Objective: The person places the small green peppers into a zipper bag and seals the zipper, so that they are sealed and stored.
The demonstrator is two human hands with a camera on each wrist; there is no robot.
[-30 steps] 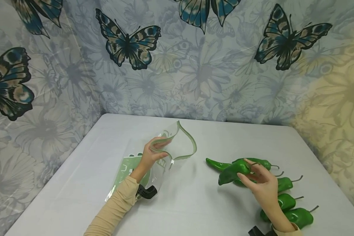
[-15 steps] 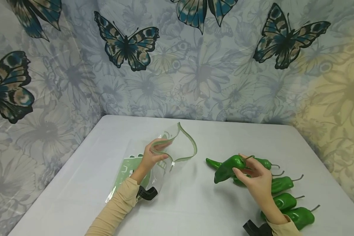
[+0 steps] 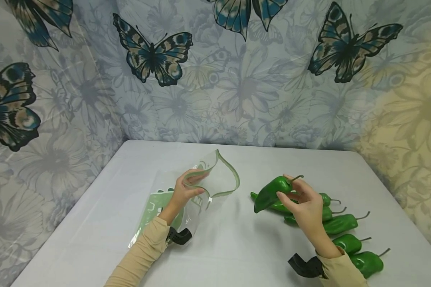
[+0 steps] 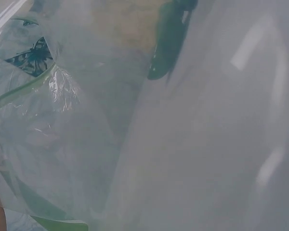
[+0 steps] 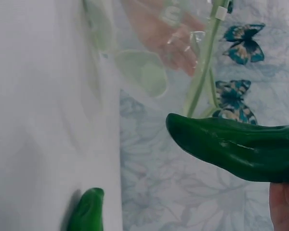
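In the head view my left hand [image 3: 186, 190] grips the rim of a clear zip bag [image 3: 233, 175] with a green zip strip, thumb on one side and fingers on the other. The bag's mouth gapes to the right. My right hand [image 3: 305, 203] pinches a green pepper [image 3: 271, 193] near its stem end, above the table and tip pointing down-left. In the right wrist view that pepper [image 5: 236, 147] lies across the frame, with the bag's zip strip [image 5: 202, 72] behind it. The left wrist view looks mostly through the bag's film [image 4: 77, 144].
Several green peppers lie on the white table [image 3: 222, 255] to the right, among them one [image 3: 367, 263] near the front and one [image 3: 341, 224] by the right wrist. A butterfly-patterned cloth [image 3: 215, 99] stands behind the table.
My right hand has lifted the green pepper and moved it up and left, away from the other peppers. My left hand and the bag have stayed nearly still.
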